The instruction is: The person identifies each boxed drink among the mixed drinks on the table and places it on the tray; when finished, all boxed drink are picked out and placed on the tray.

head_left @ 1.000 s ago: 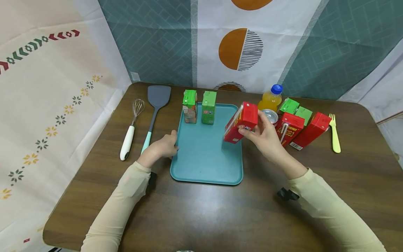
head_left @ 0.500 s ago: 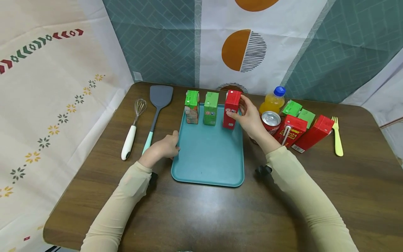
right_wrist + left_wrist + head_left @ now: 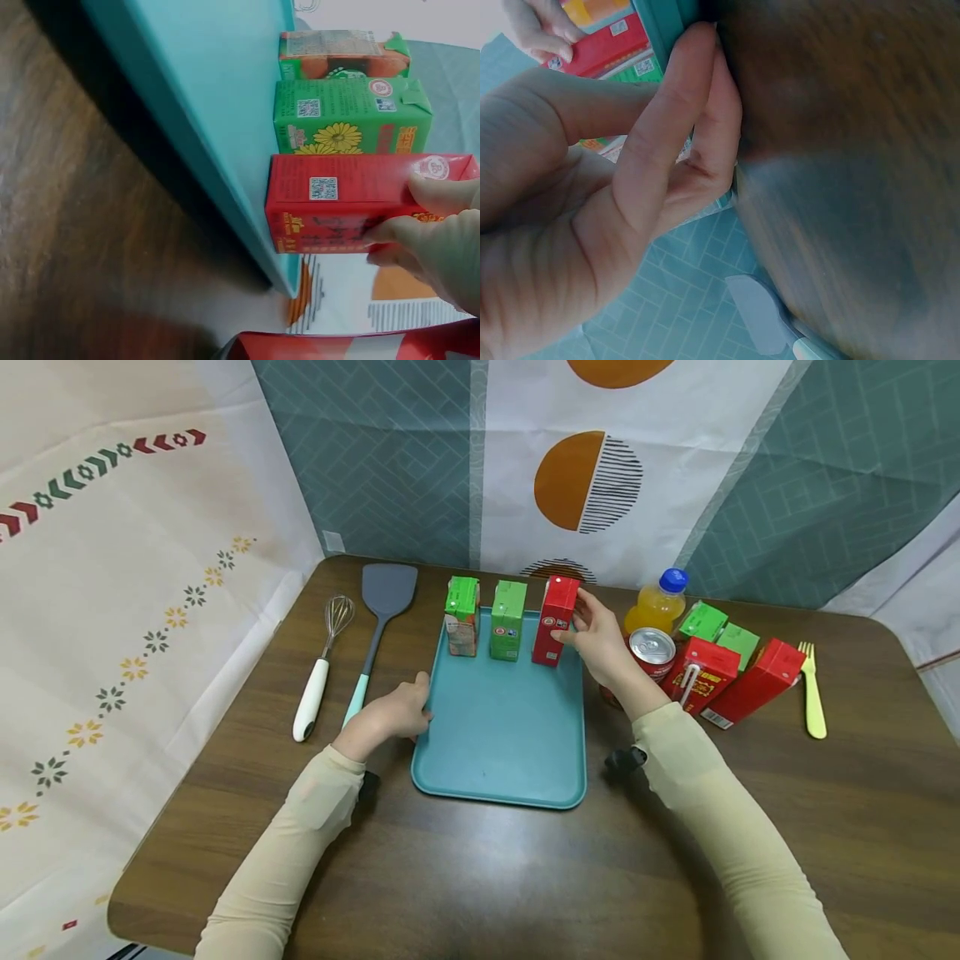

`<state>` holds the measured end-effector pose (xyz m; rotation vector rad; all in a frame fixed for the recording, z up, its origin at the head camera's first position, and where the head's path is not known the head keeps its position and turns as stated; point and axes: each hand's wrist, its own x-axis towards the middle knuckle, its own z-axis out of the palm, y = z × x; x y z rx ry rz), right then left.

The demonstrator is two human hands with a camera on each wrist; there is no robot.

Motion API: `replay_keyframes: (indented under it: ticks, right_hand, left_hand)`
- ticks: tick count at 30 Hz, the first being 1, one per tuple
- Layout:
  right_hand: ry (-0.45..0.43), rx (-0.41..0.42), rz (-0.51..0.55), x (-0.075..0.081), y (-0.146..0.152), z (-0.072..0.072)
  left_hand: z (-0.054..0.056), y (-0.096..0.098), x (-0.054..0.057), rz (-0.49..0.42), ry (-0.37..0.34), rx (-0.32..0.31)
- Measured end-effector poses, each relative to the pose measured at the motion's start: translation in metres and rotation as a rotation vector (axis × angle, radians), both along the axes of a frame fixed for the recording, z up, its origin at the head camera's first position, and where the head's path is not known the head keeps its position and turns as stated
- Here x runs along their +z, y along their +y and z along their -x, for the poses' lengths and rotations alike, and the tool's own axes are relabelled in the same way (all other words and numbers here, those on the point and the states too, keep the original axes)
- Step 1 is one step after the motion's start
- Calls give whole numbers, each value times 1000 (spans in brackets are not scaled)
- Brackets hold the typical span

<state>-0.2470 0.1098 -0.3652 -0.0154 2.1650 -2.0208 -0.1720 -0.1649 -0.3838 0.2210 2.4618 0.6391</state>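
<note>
Brown table [image 3: 480,877], patterned hangings [image 3: 382,477], apparently cloth

Bright head view; glare on table [image 3: 487,868]; dimmer, softer wrist views.

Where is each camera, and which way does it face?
Head: on the person's head, facing forward and down at the tray; left hand, right hand and sleeves show.
Left wrist: on that wrist, facing the tray's edge; both hands show.
Right wrist: on that wrist, facing the held red carton; right hand shows.
Both wrist views share the red carton.
</note>
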Motion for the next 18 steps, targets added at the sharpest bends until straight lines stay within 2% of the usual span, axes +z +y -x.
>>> replay_keyframes:
  ticks: [4,12,15,18]
  right_hand:
    - [-25,-23,12,0,0,3]
    - [-18,-42,-34,2,-5,1]
    - [5,-55,-95,5,-5,-2]
    - [50,-40,-172,9,-6,-9]
  left_hand:
    - [1,0,0,-5,1,-11]
    - [-1,0,1,-25,8,-20]
    - [1,0,0,-15,6,-38]
    - [2,-1,1,-6,-11,-31]
